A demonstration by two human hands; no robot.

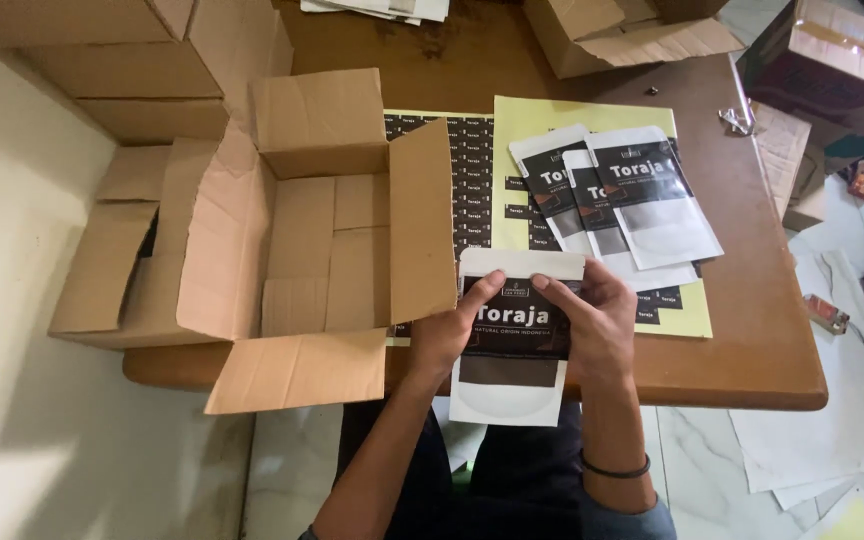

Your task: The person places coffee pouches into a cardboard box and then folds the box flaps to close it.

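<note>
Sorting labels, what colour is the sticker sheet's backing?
Pale yellow backing sheet, best seen in the head view.

From my seat the head view reads moderately lit, with soft daylight coming from the left of the frame. The pale wall (22,300) at the left is washed out, and a brighter patch blooms at the lower left. The open cardboard box (302,230) throws a shadow under its front flap. The brown table (752,330) shows a dull sheen at the right edge, no hard glare. Between the forearms at the bottom centre it goes dark and detail is lost. The white pouch (512,340) in the middle is reasonably sharp. Corners look softer and slightly stretched, wide-angle style, and the upper right clutter is mushy.
</note>
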